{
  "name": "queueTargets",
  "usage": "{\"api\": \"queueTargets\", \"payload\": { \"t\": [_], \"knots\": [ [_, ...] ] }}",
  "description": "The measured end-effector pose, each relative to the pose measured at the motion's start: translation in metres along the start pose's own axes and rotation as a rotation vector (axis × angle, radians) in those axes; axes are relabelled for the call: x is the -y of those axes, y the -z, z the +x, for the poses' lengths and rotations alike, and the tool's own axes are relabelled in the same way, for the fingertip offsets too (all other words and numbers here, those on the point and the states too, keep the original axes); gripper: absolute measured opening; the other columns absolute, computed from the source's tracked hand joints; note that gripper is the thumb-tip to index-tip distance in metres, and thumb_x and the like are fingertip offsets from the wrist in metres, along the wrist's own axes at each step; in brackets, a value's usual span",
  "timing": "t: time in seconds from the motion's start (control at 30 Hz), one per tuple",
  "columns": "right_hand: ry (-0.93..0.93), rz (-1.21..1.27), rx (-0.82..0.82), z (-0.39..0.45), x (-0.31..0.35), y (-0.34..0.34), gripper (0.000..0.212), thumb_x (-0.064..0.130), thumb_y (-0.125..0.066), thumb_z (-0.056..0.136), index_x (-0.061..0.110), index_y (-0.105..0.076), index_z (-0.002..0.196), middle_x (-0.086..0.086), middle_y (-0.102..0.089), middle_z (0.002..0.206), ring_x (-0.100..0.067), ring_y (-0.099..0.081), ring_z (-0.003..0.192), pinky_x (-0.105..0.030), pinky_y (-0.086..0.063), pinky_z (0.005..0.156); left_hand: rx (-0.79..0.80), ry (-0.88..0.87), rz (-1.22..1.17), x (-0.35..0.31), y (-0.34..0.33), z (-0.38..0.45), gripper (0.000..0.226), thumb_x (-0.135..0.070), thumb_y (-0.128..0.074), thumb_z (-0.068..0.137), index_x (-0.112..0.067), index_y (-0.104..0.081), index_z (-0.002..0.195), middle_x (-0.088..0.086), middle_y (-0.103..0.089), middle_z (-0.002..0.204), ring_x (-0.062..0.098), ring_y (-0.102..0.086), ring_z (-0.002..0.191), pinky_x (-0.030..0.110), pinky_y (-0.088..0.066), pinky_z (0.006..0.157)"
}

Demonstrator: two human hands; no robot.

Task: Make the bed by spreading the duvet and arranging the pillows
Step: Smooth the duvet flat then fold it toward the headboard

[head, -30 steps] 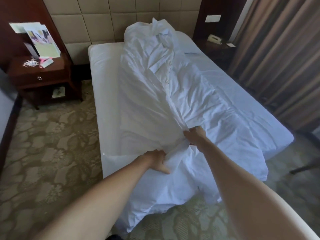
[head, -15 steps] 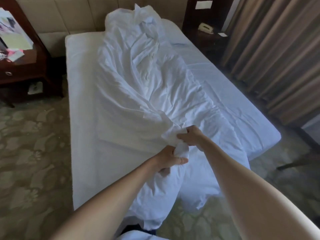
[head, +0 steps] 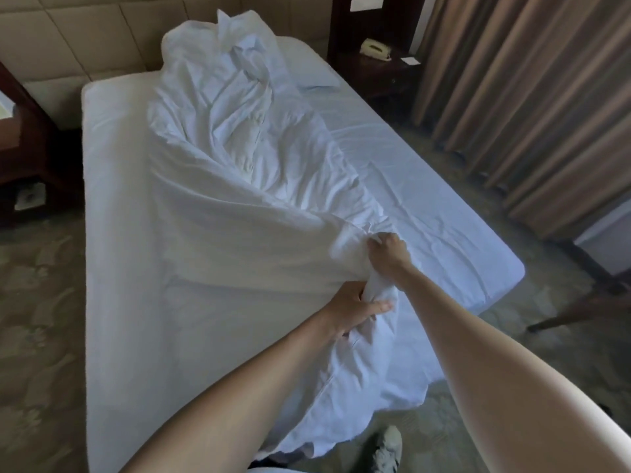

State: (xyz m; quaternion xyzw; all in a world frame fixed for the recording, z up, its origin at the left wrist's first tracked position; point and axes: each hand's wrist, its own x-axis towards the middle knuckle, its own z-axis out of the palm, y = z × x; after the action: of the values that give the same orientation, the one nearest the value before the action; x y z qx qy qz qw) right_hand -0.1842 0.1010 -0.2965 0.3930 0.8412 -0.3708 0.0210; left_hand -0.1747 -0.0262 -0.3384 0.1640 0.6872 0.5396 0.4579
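White duvet (head: 239, 186) bunched lengthwise down the bed (head: 116, 302); left hand (head: 355, 310) and right hand (head: 387, 252) both clenched on its gathered near edge, grip tight.

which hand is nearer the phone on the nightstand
Right. The right hand grips the duvet farther up the bed, on the side of the phone. The left hand grips the duvet lower, nearer the foot of the bed.
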Motion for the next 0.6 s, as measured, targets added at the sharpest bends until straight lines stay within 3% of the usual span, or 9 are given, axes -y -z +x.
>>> {"api": "queueTargets", "payload": {
  "t": [0.1, 0.23, 0.37, 0.47, 0.53, 0.6],
  "knots": [
    [0.043, -0.044, -0.037, 0.015, -0.026, 0.041, 0.032, 0.023, -0.041, 0.099, 0.005, -0.065, 0.111, -0.023, -0.061, 0.117, -0.042, -0.055, 0.11, -0.039, -0.044, 0.087, -0.021, -0.051, 0.009, -0.022, -0.041, 0.018, 0.016, -0.022, -0.075, 0.083, -0.01, -0.07, 0.091, -0.002, -0.06, 0.064, 0.006, -0.053, 0.052, 0.019, -0.041, 0.047],
    [0.154, -0.064, -0.075, 0.042, -0.058, 0.114, 0.025, 0.018, -0.046, 0.097, 0.005, -0.067, 0.099, -0.023, -0.066, 0.107, -0.041, -0.059, 0.103, -0.032, -0.037, 0.073, -0.105, -0.156, -0.156, -0.062, -0.118, 0.044, 0.009, -0.009, -0.074, 0.083, -0.005, -0.071, 0.091, 0.005, -0.067, 0.08, 0.01, -0.061, 0.071, 0.023, -0.049, 0.064],
    [0.198, -0.106, -0.129, 0.056, -0.094, 0.184, 0.02, 0.017, -0.048, 0.097, 0.012, -0.056, 0.079, -0.023, -0.065, 0.101, -0.04, -0.059, 0.1, -0.033, -0.036, 0.072, -0.179, -0.18, -0.133, -0.087, -0.2, 0.074, 0.018, -0.025, -0.075, 0.075, -0.009, -0.074, 0.083, 0.005, -0.072, 0.083, 0.012, -0.064, 0.076, 0.033, -0.053, 0.071],
    [0.117, -0.13, -0.072, 0.056, -0.133, 0.205, 0.02, 0.014, -0.049, 0.095, 0.011, -0.062, 0.08, -0.019, -0.066, 0.097, -0.038, -0.061, 0.1, -0.032, -0.041, 0.073, -0.107, -0.009, -0.061, -0.085, -0.235, 0.087, 0.027, -0.031, -0.07, 0.08, -0.008, -0.07, 0.095, 0.006, -0.069, 0.088, 0.019, -0.069, 0.082, 0.041, -0.06, 0.074],
    [0.061, -0.076, -0.02, 0.058, -0.158, 0.21, 0.024, 0.007, -0.051, 0.089, 0.015, -0.066, 0.072, -0.016, -0.071, 0.097, -0.034, -0.065, 0.093, -0.034, -0.048, 0.072, 0.032, 0.198, -0.149, -0.083, -0.239, 0.087, 0.041, -0.034, -0.064, 0.091, -0.002, -0.06, 0.115, 0.012, -0.064, 0.101, 0.026, -0.067, 0.084, 0.04, -0.061, 0.06],
    [0.038, 0.002, 0.027, 0.062, -0.178, 0.213, 0.033, -0.002, -0.05, 0.084, 0.021, -0.062, 0.064, -0.018, -0.073, 0.091, -0.032, -0.069, 0.084, -0.037, -0.053, 0.071, 0.022, 0.276, -0.152, -0.084, -0.232, 0.086, 0.035, -0.034, -0.061, 0.093, -0.006, -0.055, 0.113, 0.01, -0.059, 0.101, 0.025, -0.063, 0.075, 0.035, -0.058, 0.048]
  ]
}}
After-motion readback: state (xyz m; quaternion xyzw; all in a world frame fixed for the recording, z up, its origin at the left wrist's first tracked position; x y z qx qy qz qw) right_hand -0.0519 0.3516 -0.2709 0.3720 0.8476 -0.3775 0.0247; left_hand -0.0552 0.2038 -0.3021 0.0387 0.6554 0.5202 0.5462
